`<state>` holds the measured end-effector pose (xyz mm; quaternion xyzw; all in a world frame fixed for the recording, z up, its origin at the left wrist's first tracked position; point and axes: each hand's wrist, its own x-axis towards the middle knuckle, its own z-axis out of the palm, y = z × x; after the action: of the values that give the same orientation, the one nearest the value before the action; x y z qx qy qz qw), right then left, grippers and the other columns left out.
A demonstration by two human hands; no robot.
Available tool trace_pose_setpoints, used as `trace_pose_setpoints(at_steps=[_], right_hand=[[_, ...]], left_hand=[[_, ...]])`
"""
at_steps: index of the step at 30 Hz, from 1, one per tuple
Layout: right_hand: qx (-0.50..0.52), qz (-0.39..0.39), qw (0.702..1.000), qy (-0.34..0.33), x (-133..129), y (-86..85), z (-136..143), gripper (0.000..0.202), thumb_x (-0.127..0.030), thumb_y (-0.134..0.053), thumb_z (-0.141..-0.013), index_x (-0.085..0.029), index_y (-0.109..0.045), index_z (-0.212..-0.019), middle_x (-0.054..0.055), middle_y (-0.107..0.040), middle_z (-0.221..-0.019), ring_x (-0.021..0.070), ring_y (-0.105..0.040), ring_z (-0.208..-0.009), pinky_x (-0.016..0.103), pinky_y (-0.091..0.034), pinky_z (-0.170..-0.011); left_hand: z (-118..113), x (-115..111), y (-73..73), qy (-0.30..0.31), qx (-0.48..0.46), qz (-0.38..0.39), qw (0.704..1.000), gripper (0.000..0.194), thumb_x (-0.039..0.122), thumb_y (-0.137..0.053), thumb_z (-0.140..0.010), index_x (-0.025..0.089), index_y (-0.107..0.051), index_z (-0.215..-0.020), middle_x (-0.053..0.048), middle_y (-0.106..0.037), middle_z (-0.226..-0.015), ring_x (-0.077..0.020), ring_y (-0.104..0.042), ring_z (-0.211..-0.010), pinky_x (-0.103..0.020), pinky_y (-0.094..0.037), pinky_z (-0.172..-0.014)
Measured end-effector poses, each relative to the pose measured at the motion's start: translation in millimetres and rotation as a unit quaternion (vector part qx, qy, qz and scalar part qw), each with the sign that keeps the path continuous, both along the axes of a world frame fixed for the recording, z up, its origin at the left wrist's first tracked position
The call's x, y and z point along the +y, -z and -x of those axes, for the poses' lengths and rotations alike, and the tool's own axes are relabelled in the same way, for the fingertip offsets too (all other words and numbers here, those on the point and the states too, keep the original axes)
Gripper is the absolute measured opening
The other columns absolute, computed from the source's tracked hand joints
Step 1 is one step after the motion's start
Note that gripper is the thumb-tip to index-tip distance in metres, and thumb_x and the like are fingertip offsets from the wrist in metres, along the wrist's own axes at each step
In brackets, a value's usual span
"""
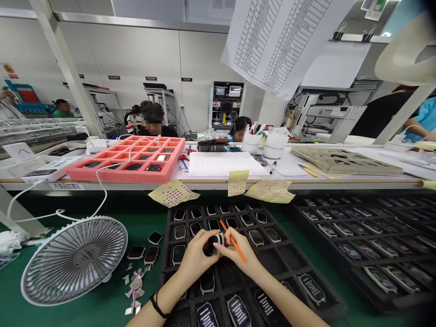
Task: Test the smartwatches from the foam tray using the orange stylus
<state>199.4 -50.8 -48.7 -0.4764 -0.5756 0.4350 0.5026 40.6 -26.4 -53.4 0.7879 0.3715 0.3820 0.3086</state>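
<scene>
My left hand (195, 255) and right hand (242, 255) meet above a black tray (293, 268) on the green tabletop (102, 309). Both grips close on one small dark watch body (214, 245) between my fingertips. My right hand also holds an orange stick (233, 240). A white fan (73, 260) sits at left.

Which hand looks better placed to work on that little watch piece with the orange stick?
Probably the right hand: it holds the orange stick with its tip near the watch piece. The left hand is busy gripping that piece above the black tray.
</scene>
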Motion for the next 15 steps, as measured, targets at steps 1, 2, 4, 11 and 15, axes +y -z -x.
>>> trace_pose_setpoints(at_steps=[1, 2, 4, 11, 15], right_hand=[[0.0, 0.0, 1.0, 0.001, 0.6, 1.4, 0.2, 0.042, -0.037, -0.072, -0.066, -0.022, -0.033, -0.061, -0.008, -0.041, -0.056, 0.0082, -0.038, -0.048, 0.021, -0.038, -0.047], [0.007, 0.0, 1.0, 0.002, 1.2, 2.0, -0.3, 0.042, -0.037, -0.071, -0.066, -0.022, -0.033, -0.06, -0.008, -0.037, -0.055, 0.008, -0.035, -0.048, 0.021, -0.036, -0.047], [0.038, 0.001, 0.999, 0.001, 2.1, 1.1, -2.9, 0.042, -0.038, -0.07, -0.067, -0.022, -0.032, -0.059, -0.008, -0.034, -0.055, 0.0082, -0.032, -0.049, 0.021, -0.034, -0.048], [0.105, 0.007, 0.994, 0.031, 1.8, -5.0, -10.2, 0.045, -0.039, -0.073, -0.065, -0.022, -0.031, -0.059, -0.008, -0.033, -0.055, 0.0097, -0.032, -0.051, 0.023, -0.032, -0.051], [0.121, 0.013, 0.992, 0.028, 1.4, -3.3, -8.7, 0.045, -0.039, -0.074, -0.064, -0.021, -0.033, -0.059, -0.007, -0.033, -0.056, 0.0095, -0.034, -0.052, 0.022, -0.035, -0.052]], left_hand=[[-0.4, -0.7, 0.1, 0.002, -0.003, 0.001, 1.0, 0.046, 0.015, -0.065, -0.068, 0.024, -0.058, -0.113, -0.005, -0.06, -0.097, -0.0194, -0.059, -0.085, -0.031, -0.05, -0.077], [-0.8, -1.1, 0.3, 0.005, -0.008, 0.002, 1.0, 0.047, 0.015, -0.065, -0.069, 0.024, -0.057, -0.114, -0.005, -0.06, -0.098, -0.0192, -0.058, -0.085, -0.031, -0.049, -0.076], [-1.2, -1.3, 1.3, 0.012, -0.017, 0.005, 1.0, 0.049, 0.018, -0.066, -0.07, 0.025, -0.055, -0.116, -0.005, -0.058, -0.1, -0.0182, -0.057, -0.082, -0.03, -0.05, -0.072], [-1.1, -2.4, 1.6, 0.039, -0.04, 0.001, 0.998, 0.05, 0.024, -0.068, -0.073, 0.025, -0.05, -0.12, -0.006, -0.058, -0.104, -0.0164, -0.055, -0.077, -0.028, -0.049, -0.065], [-1.9, -4.8, -1.0, 0.032, -0.052, -0.008, 0.998, 0.046, 0.019, -0.065, -0.073, 0.023, -0.052, -0.116, -0.006, -0.059, -0.101, -0.0153, -0.056, -0.074, -0.028, -0.05, -0.065]])
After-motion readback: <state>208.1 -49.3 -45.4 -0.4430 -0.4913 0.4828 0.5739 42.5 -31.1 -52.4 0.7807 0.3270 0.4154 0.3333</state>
